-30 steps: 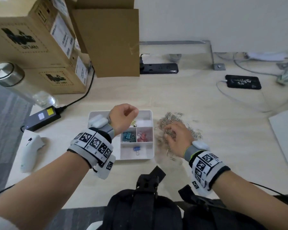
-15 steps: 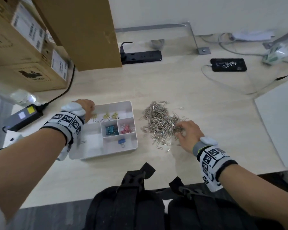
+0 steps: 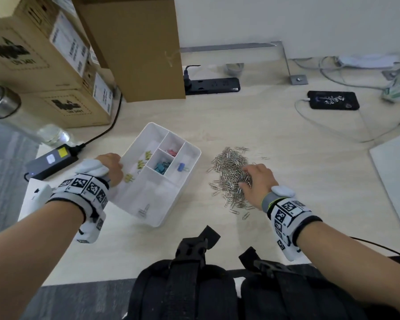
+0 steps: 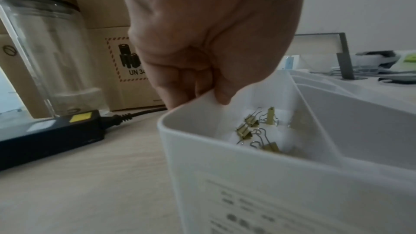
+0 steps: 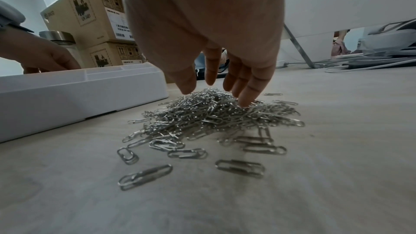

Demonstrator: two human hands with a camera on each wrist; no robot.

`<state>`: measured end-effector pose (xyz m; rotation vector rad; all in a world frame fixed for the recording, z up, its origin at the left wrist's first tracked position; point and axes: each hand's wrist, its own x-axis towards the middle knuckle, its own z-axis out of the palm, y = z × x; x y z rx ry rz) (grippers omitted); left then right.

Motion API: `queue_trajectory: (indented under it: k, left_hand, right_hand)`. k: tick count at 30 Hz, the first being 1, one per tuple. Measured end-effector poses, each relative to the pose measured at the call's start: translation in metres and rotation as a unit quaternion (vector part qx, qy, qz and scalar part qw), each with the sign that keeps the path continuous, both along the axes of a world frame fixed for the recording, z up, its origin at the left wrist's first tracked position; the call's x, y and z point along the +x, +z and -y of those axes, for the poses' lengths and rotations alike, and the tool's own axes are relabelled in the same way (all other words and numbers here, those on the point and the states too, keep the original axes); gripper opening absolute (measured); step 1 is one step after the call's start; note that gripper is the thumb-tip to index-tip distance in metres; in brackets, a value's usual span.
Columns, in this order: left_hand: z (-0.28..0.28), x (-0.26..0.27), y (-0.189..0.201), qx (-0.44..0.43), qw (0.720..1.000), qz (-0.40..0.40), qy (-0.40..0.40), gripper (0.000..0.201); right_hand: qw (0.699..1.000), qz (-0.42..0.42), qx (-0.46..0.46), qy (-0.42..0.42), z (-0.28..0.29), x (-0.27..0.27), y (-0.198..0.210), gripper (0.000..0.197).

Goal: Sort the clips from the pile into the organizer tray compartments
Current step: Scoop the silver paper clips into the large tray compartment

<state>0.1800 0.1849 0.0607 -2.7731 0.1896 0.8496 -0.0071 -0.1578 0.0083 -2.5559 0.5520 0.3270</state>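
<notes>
The white organizer tray [image 3: 186, 179] sits skewed on the desk, one corner pointing toward me. My left hand [image 3: 118, 163] pinches its left wall [image 4: 193, 111], thumb inside and fingers [image 4: 173, 93] outside. The tray holds gold binder clips [image 3: 141, 163] [image 4: 258, 127], pink clips [image 3: 172, 151], teal clips [image 3: 161, 167], one blue binder clip [image 3: 181, 167] and a silver paperclip [image 3: 143, 210]. To its right lies the pile of silver paperclips [image 3: 229, 168] [image 5: 213, 113]. My right hand [image 3: 247, 179] [image 5: 220, 92] hangs over it with straight, spread fingers, whose tips touch the pile.
Cardboard boxes [image 3: 56, 54] stand at the back left, with a glass bottle [image 3: 7, 112] [image 4: 49, 60] and a black power adapter [image 3: 53, 161] near the tray. A power strip [image 3: 213, 85], phone [image 3: 333, 100] and cables lie at the back. A white board [image 3: 397, 176] lies right, black straps [image 3: 194, 250] at the front.
My left hand went from above the tray to its left wall and took hold of it. The tray has turned clockwise. My right hand stays on the paperclip pile.
</notes>
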Motion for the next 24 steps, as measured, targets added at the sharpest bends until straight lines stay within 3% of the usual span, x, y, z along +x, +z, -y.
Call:
queue_trajectory:
  k: [4, 8, 15, 19, 24]
  left_hand:
    - [0.019, -0.022, -0.011, -0.087, 0.993, 0.058, 0.047, 0.028]
    - [0.031, -0.033, -0.016, -0.129, 0.986, 0.064, 0.088, 0.029]
    - [0.027, -0.045, -0.02, -0.215, 0.96, 0.065, 0.168, 0.027]
    - [0.035, -0.062, -0.033, -0.28, 0.935, 0.112, 0.187, 0.034]
    - [0.043, -0.062, -0.041, -0.314, 0.908, 0.144, 0.237, 0.028]
  right_hand:
    - [0.999, -0.019, -0.031, 0.021, -0.012, 0.011, -0.001, 0.05]
    - [0.996, -0.031, -0.074, 0.037, -0.017, 0.021, 0.0, 0.059]
    - [0.99, -0.091, -0.09, 0.057, -0.021, 0.032, -0.005, 0.094]
    - [0.983, -0.094, -0.118, 0.105, -0.02, 0.035, -0.009, 0.083]
    - [0.989, -0.036, -0.094, 0.11, -0.017, 0.037, -0.009, 0.053]
